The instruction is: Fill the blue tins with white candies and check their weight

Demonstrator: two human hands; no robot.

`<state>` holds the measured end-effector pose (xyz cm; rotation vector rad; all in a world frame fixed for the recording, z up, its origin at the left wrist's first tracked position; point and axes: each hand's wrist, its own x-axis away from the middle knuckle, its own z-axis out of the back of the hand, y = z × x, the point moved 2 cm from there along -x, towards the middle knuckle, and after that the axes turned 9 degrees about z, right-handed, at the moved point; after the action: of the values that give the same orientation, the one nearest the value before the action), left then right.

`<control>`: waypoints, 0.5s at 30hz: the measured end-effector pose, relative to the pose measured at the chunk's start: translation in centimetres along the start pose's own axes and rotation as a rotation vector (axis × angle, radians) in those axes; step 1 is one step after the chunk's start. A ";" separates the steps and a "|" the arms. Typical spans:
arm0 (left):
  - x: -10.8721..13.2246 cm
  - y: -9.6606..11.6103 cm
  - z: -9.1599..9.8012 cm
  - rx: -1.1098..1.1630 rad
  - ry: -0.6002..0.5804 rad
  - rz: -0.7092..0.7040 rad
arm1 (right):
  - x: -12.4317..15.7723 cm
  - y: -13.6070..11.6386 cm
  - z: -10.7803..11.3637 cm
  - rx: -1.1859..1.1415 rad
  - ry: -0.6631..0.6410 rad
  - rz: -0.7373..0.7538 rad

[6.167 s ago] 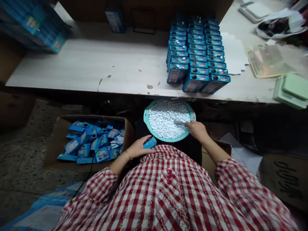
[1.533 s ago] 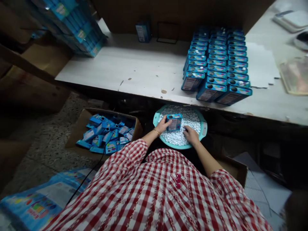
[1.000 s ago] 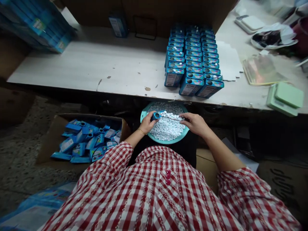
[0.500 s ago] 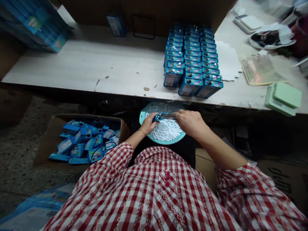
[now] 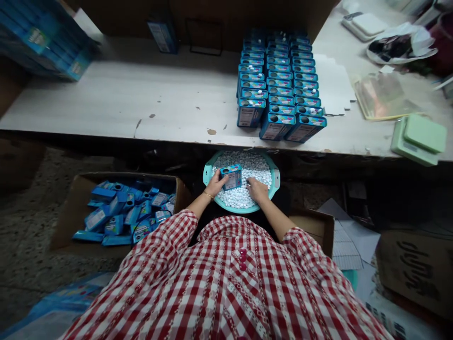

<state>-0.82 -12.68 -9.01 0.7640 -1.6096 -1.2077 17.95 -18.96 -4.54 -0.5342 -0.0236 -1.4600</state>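
A teal basin (image 5: 275, 177) full of small white tablets (image 5: 254, 166) rests on my lap below the table edge. My left hand (image 5: 214, 183) is closed around a small blue tin (image 5: 231, 176), held upright over the tablets. My right hand (image 5: 257, 190) lies low in the tablets just right of the tin; its fingers are bent and I cannot make out what they hold. On the table above stand three rows of the same blue tins (image 5: 279, 80), several with white tablets showing at their round top holes.
A cardboard box (image 5: 80, 189) of loose blue tins (image 5: 123, 215) sits on the floor at my left. A green scale (image 5: 419, 140), clear sleeve (image 5: 384, 94) and white bag (image 5: 403, 42) lie on the table's right. Blue cartons (image 5: 42, 40) are stacked far left. More cardboard boxes (image 5: 414, 269) stand at my right.
My left hand has turned the tin from lying on its side to upright. My right hand dropped from beside the tin's top, where it held a flat strip, into the tablets.
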 end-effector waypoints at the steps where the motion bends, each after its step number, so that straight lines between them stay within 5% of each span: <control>1: 0.1 0.3 -0.1 0.004 -0.010 -0.004 | -0.2 -0.1 -0.1 -0.026 0.010 0.004; 10: 3.3 4.2 5.2 -0.190 0.189 -0.196 | 1.6 2.9 3.2 -0.232 0.102 0.069; 15: 3.5 5.1 4.0 -0.444 0.202 -0.267 | 3.3 1.4 8.5 -0.228 0.179 0.200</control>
<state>-5.52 -12.70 -3.38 0.7949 -1.0440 -1.5558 22.27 -19.00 3.59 -0.5719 0.3324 -1.3163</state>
